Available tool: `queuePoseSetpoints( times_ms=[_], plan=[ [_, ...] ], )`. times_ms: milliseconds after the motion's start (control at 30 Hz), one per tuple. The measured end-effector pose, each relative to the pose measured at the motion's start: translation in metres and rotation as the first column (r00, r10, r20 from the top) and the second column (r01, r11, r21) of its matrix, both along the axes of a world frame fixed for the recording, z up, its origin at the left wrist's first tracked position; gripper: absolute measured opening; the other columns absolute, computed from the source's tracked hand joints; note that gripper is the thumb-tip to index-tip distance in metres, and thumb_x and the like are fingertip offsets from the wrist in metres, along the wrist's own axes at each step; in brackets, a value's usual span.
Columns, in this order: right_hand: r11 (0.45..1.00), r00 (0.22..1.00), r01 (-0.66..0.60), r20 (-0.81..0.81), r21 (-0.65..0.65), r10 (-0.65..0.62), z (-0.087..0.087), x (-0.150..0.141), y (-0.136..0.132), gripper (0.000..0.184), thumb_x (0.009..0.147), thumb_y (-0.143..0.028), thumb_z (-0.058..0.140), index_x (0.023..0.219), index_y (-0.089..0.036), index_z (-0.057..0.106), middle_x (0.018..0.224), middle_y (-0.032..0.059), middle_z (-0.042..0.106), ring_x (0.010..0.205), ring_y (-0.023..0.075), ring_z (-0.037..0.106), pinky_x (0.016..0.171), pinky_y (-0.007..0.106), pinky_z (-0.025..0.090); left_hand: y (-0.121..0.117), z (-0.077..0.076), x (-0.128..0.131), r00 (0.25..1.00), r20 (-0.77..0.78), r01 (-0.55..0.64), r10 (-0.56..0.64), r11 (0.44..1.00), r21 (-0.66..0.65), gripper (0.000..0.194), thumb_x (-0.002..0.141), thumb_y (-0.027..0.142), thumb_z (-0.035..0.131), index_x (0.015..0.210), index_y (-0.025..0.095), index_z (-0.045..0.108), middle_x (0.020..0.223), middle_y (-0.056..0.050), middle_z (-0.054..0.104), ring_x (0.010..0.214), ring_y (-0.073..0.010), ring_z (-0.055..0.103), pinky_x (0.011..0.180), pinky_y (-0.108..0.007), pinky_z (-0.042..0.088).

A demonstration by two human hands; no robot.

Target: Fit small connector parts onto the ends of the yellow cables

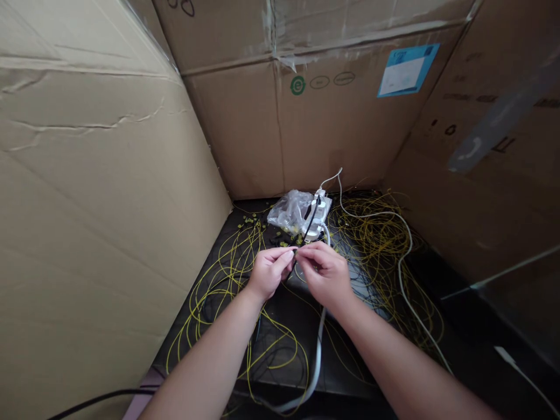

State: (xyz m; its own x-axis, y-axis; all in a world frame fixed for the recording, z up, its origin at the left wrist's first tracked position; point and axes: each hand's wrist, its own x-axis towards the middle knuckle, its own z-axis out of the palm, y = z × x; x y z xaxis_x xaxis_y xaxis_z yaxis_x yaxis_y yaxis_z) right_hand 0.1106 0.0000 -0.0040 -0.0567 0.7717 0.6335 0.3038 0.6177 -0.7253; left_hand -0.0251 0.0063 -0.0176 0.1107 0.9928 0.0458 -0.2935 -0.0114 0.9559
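My left hand [268, 273] and my right hand [327, 273] meet fingertip to fingertip over the dark table. Both are closed in a pinch around something tiny and dark, too small and covered to name. A black cord [311, 220] runs from the white power strip [315, 226] down to just behind my fingers; whether they touch it I cannot tell. Thin yellow cables [221, 271] lie in loose loops near my left hand. Small yellow-green pieces [250, 220] are scattered beyond my hands, some beside the strip.
A crumpled clear plastic bag [286, 211] touches the power strip. A tangle of yellow cables [371, 233] and a white cord [405, 256] lie on the right. Large cardboard boxes stand at the left [96, 204], back [245, 128] and right [472, 204].
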Motion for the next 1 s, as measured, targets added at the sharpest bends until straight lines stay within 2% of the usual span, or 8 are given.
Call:
queuePoseSetpoints(
  times_ms=[133,233,500,700,867,1000],
  plan=[
    [0.999,0.999,-0.019,-0.033,-0.041,0.018,0.002,0.001,0.000,0.014,0.077,-0.015,0.055,0.079,-0.019,0.068,0.079,0.0041,0.063,0.072,0.0130,0.059,0.065,0.025,0.049,-0.001,0.001,-0.001,1.000,-0.007,0.018,-0.018,1.000,0.003,0.029,0.073,0.032,0.062,0.094,0.013,0.068,0.053,0.003,0.047,0.043,-0.0040,0.033,0.040,-0.019,0.019],
    [0.995,0.997,-0.039,-0.072,-0.087,0.033,0.004,0.002,0.000,0.014,0.077,-0.016,0.055,0.078,-0.020,0.068,0.078,0.0038,0.063,0.072,0.0135,0.059,0.065,0.026,0.049,-0.002,0.002,-0.001,0.997,-0.078,0.006,-0.003,0.999,0.035,0.031,0.073,0.034,0.061,0.095,0.013,0.068,0.054,0.002,0.048,0.044,-0.0047,0.034,0.041,-0.020,0.022],
    [0.989,0.988,-0.056,-0.150,-0.140,0.034,0.000,0.001,0.002,0.013,0.075,-0.015,0.056,0.073,-0.020,0.068,0.073,0.0024,0.063,0.068,0.0129,0.059,0.064,0.026,0.048,-0.004,0.004,-0.003,0.949,-0.306,-0.008,0.068,0.981,0.195,0.030,0.078,0.033,0.056,0.096,0.014,0.068,0.057,0.001,0.051,0.049,-0.0078,0.041,0.049,-0.023,0.035],
    [0.973,0.971,-0.089,-0.236,-0.213,0.037,-0.005,0.000,0.004,0.012,0.073,-0.015,0.057,0.073,-0.018,0.069,0.074,0.0033,0.065,0.069,0.0136,0.060,0.066,0.027,0.048,-0.006,0.006,-0.003,0.887,-0.432,0.000,0.161,0.937,0.349,0.028,0.082,0.029,0.050,0.099,0.015,0.068,0.058,0.000,0.052,0.054,-0.0100,0.046,0.058,-0.025,0.041],
    [0.941,0.948,-0.122,-0.318,-0.316,0.016,-0.007,-0.002,0.004,0.010,0.070,-0.020,0.060,0.073,-0.017,0.069,0.073,0.0039,0.066,0.067,0.0148,0.061,0.064,0.028,0.050,-0.006,0.007,-0.003,0.836,-0.496,0.023,0.235,0.888,0.459,0.028,0.083,0.026,0.047,0.100,0.017,0.068,0.060,-0.002,0.054,0.058,-0.0123,0.050,0.062,-0.027,0.043],
    [0.877,0.899,-0.221,-0.438,-0.427,0.014,-0.005,-0.003,0.005,0.012,0.067,-0.023,0.064,0.074,-0.015,0.069,0.070,0.0054,0.067,0.064,0.0163,0.063,0.064,0.030,0.052,-0.005,0.008,-0.003,0.826,-0.504,0.027,0.252,0.875,0.483,0.027,0.083,0.024,0.048,0.101,0.018,0.067,0.062,-0.003,0.056,0.060,-0.0132,0.052,0.062,-0.027,0.044]
  ],
)
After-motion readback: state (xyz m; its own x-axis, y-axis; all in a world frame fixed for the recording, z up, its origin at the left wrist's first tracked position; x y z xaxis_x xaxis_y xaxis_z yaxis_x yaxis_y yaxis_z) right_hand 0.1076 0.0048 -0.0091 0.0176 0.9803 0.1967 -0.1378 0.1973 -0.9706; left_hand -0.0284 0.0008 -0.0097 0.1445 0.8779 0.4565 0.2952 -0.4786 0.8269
